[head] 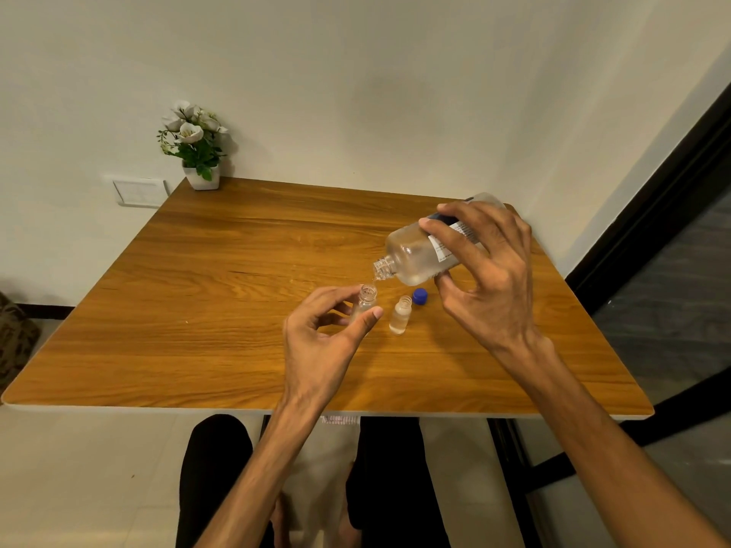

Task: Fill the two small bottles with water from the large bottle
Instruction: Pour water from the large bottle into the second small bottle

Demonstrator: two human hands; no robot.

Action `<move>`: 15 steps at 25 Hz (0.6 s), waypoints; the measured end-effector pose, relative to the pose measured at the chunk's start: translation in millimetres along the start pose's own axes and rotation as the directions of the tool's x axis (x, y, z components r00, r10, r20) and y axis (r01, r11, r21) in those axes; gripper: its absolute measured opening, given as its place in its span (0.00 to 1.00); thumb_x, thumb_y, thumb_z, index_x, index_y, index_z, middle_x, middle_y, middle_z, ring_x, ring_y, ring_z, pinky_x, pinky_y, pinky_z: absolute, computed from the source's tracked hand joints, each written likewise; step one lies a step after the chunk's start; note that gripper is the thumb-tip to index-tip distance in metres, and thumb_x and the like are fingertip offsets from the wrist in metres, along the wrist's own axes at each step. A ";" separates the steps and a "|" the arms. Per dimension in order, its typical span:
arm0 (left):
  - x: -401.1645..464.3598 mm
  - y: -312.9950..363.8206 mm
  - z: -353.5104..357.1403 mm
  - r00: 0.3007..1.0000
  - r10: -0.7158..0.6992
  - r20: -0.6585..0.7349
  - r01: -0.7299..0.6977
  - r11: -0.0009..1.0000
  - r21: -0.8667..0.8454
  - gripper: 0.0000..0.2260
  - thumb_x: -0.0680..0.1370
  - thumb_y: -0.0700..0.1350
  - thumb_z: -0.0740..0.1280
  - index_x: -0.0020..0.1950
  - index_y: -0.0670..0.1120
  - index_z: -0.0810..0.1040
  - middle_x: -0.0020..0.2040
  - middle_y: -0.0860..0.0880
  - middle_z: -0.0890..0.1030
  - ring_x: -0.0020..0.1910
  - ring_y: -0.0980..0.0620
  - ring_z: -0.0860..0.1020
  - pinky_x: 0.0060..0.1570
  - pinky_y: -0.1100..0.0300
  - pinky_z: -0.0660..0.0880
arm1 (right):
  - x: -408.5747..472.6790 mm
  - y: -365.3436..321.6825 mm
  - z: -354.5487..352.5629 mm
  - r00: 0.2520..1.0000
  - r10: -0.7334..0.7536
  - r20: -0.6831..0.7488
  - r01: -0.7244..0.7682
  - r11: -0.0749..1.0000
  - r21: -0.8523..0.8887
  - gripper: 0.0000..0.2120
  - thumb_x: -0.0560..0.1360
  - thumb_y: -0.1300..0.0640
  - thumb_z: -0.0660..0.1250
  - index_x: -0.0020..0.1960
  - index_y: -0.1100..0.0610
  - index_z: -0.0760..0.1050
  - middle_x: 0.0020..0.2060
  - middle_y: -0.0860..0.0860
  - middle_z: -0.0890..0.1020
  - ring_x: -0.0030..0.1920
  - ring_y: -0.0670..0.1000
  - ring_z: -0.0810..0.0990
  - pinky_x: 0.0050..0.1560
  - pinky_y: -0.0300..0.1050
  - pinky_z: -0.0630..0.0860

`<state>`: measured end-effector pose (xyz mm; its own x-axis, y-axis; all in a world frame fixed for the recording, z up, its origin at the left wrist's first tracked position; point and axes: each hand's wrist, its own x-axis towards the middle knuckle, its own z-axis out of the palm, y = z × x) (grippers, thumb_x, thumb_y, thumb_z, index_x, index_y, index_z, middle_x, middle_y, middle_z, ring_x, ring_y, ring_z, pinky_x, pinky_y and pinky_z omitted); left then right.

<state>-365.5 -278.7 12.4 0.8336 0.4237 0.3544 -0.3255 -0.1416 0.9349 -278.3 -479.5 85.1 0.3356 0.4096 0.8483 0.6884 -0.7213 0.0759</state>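
Note:
My right hand [486, 270] grips the large clear bottle [415, 253], tipped steeply with its open mouth pointing down-left. A thin stream of water falls from that mouth into a small clear bottle [366, 300]. My left hand [320, 334] steadies this small bottle between thumb and fingers on the wooden table [237, 310]. A second small bottle [400, 315] stands upright just to the right, uncapped, with water in it. A blue cap [420, 297] lies on the table behind it.
A white pot of artificial flowers [196, 146] stands at the table's far left corner against the wall. A dark door frame [652, 215] runs along the right. My legs show below the table's near edge.

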 end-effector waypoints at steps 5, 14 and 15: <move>0.0 -0.3 -0.9 1.000 -0.006 -0.002 0.006 1.000 0.003 0.14 0.70 0.41 0.83 0.54 0.44 0.88 0.51 0.49 0.87 0.46 0.53 0.84 0.45 0.57 0.82 | 1.9 0.0 -0.2 1.000 -0.010 0.006 0.010 1.000 0.002 0.25 0.69 0.63 0.77 0.67 0.59 0.83 0.66 0.58 0.83 0.69 0.58 0.75 0.69 0.57 0.69; -0.1 -1.6 -1.2 1.000 -0.003 -0.002 0.003 1.000 0.006 0.14 0.70 0.41 0.83 0.54 0.45 0.88 0.51 0.50 0.87 0.46 0.53 0.84 0.44 0.59 0.82 | 3.8 0.0 -1.2 1.000 -0.026 0.016 0.026 1.000 0.001 0.25 0.70 0.63 0.76 0.67 0.59 0.83 0.66 0.58 0.82 0.69 0.57 0.74 0.67 0.59 0.70; -0.1 -1.5 -1.3 1.000 -0.003 -0.002 0.003 1.000 0.006 0.14 0.70 0.40 0.83 0.54 0.45 0.88 0.51 0.50 0.87 0.46 0.53 0.84 0.44 0.59 0.82 | 3.7 -0.1 -1.4 0.999 -0.027 0.016 0.027 1.000 0.001 0.25 0.69 0.63 0.76 0.67 0.59 0.83 0.66 0.58 0.82 0.69 0.57 0.74 0.67 0.59 0.70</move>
<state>-365.7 -277.4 10.9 0.8336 0.4259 0.3518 -0.3206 -0.1458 0.9359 -278.0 -478.7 89.0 0.3271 0.4382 0.8373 0.6980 -0.7093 0.0985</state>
